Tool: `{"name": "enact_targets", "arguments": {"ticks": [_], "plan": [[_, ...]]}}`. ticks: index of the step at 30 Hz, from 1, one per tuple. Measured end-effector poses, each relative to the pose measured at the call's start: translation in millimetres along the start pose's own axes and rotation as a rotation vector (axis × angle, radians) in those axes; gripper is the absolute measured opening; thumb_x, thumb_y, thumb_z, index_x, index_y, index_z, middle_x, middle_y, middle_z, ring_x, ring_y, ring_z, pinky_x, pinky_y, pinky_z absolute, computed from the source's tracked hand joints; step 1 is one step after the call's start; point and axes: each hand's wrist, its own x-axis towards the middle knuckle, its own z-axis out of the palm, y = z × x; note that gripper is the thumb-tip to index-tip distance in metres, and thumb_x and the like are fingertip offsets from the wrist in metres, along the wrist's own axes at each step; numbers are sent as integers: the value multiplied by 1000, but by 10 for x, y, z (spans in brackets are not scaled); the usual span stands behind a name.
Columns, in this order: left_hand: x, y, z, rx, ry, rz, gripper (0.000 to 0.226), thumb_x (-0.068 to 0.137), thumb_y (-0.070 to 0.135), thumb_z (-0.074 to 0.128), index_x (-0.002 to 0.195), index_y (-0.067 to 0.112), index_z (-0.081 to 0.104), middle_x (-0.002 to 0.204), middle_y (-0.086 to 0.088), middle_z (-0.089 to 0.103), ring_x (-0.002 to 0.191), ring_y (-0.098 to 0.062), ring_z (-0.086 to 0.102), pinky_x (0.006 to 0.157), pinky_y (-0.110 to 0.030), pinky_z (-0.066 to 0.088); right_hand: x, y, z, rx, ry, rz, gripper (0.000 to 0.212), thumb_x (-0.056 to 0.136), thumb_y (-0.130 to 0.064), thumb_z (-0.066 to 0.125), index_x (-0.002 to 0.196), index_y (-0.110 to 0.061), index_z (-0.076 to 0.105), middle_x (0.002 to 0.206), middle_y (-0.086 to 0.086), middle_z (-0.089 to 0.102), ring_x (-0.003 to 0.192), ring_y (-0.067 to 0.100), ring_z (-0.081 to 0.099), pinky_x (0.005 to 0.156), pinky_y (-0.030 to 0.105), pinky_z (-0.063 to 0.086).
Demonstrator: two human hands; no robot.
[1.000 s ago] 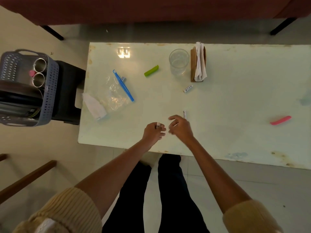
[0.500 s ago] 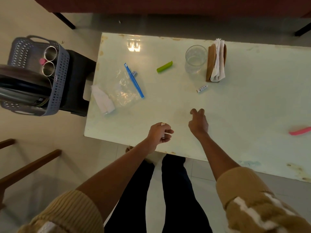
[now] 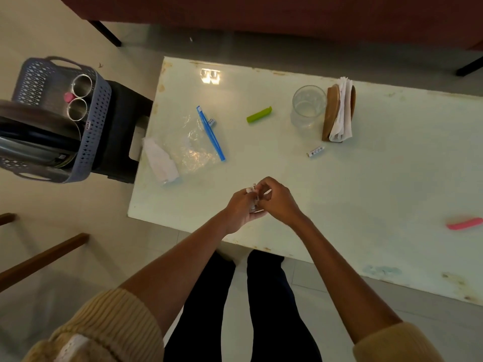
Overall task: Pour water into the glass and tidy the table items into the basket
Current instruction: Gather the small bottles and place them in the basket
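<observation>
The right hand (image 3: 277, 199) has come back from its reach. Both hands now pinch the batteries (image 3: 251, 190), the left hand (image 3: 239, 209) gathering them above the surface (image 3: 366, 184). A loose battery (image 3: 315, 151) remains near the glass (image 3: 308, 108); the basket (image 3: 100, 108) stands left.

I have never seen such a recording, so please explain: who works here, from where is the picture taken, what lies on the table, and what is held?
No machine: a person works with bare hands, filmed from a camera on their head, looking down. On the table lie a glass, a napkin holder, a green clip, a pink clip, a plastic bag and a loose cylinder. A basket stands on a stool. The left hand holds small white cylinders; the right hand pinches them.
</observation>
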Motion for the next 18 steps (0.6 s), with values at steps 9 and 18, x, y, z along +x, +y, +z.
{"name": "enact_targets", "arguments": {"ticks": [9,18], "plan": [[46,78,-116,-79,130,-79,24,97,7,38,76,17,44,72,-4,52,59,-14,50,67,-29,46,690,282,-672,-456,509,211,40,84,-8,53,123,-13,50,138,15,35,121,33,43,92,43,44],[119,36,-375,-151,120,-21,29,97,27,47,72,12,52,55,0,67,62,-15,67,75,-31,53,949,461,-714,-907,465,148,23,91,-8,47,113,-5,51,122,23,39,111,40,39,74,44,45]]}}
